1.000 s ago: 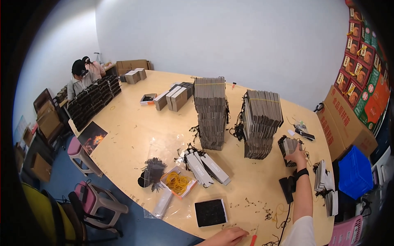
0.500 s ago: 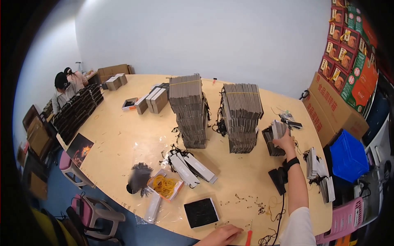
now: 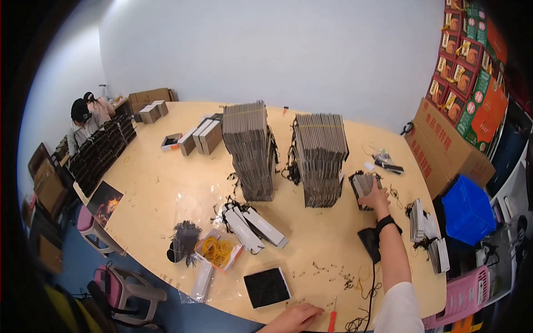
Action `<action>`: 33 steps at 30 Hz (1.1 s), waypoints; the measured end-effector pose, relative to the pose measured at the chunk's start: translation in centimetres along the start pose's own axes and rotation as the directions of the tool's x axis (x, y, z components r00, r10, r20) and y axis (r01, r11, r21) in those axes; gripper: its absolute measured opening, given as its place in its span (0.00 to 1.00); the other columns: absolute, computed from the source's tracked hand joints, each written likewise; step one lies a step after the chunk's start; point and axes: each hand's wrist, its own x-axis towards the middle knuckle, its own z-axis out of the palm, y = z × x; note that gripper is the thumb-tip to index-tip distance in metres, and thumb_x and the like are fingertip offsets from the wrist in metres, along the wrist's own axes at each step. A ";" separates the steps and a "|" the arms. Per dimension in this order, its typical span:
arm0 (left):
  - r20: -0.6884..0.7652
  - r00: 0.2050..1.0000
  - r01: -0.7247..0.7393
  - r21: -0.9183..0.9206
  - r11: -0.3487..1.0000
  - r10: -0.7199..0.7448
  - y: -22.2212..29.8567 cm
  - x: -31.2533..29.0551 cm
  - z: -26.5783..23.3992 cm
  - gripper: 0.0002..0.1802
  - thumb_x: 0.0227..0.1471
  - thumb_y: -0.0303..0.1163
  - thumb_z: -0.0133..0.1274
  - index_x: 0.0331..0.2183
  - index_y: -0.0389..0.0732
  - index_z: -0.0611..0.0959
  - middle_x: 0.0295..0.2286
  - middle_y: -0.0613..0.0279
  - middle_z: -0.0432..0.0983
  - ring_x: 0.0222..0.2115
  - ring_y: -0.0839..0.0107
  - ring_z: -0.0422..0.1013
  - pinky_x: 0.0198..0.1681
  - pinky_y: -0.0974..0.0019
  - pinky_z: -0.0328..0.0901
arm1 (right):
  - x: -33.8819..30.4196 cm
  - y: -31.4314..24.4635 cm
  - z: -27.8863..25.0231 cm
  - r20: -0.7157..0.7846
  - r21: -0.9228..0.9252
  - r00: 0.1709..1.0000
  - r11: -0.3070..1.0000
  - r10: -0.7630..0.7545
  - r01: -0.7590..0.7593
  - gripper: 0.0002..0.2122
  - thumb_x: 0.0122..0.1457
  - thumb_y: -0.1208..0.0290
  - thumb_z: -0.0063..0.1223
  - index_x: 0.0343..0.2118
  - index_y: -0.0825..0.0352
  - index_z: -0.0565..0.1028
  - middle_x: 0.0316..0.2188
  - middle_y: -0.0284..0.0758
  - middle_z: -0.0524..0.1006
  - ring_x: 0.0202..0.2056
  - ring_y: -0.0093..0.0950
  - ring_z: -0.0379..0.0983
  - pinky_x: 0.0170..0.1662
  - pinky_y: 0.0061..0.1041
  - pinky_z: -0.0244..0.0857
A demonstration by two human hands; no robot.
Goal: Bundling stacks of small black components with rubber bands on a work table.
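Observation:
My right hand, with a black band on its wrist, reaches far across the table at the right. Its thumb and fingers are spread around the top of a short stack of thin grey cardboard pieces. Part of that stack is hidden under the hand. At the near edge my left hand lies low on the tabletop, fingers loosely stretched, with nothing visible in it. A red-handled screwdriver-like tool lies just right of it. Left of it is an open box with black contents.
Two tall grey stacks stand mid-table. Nearer are white strips and a box of yellow rubber bands. A black device with a cable lies by my right forearm. A blue crate is at right; co-workers sit far left.
My right hand has lowered the grey pieces it held tilted, and they now sit level on the short stack. The left hand stays put; the whole view has shifted slightly.

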 end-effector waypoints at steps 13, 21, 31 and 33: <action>0.026 0.998 -0.055 0.047 0.997 0.053 0.0 0.3 0.1 0.13 0.48 0.19 0.51 0.38 0.37 0.82 0.33 0.49 0.78 0.35 0.49 0.72 0.41 0.54 0.66 | -1.0 -1.9 -0.5 -0.082 0.066 0.996 0.997 0.046 -0.041 0.50 0.45 0.42 0.62 0.66 0.60 0.50 0.60 0.64 0.54 0.60 0.61 0.53 0.56 0.62 0.52; 0.044 0.996 -0.080 0.004 0.997 0.080 -0.1 0.9 0.1 0.14 0.48 0.17 0.50 0.39 0.36 0.81 0.33 0.50 0.77 0.35 0.49 0.72 0.40 0.55 0.66 | -5.9 9.9 -8.5 -0.273 0.176 0.930 0.937 -0.247 0.301 0.30 0.49 0.45 0.57 0.50 0.61 0.74 0.45 0.43 0.78 0.49 0.41 0.74 0.52 0.38 0.65; 0.105 0.993 0.055 -0.022 0.998 -0.053 0.3 0.7 0.2 0.11 0.50 0.19 0.53 0.38 0.39 0.83 0.28 0.55 0.78 0.27 0.61 0.74 0.30 0.65 0.68 | -15.5 34.6 -9.9 -0.422 -0.099 0.898 0.979 0.122 -0.179 0.23 0.44 0.66 0.66 0.44 0.68 0.75 0.40 0.48 0.77 0.45 0.47 0.73 0.47 0.41 0.68; 0.089 0.995 0.052 -0.044 0.998 -0.048 -0.5 0.4 0.4 0.12 0.50 0.19 0.53 0.38 0.39 0.83 0.28 0.55 0.78 0.27 0.61 0.75 0.31 0.65 0.69 | -16.2 35.5 -8.2 -0.404 -0.019 0.909 0.993 0.100 -0.118 0.25 0.42 0.68 0.68 0.45 0.70 0.75 0.40 0.49 0.76 0.46 0.47 0.72 0.48 0.40 0.67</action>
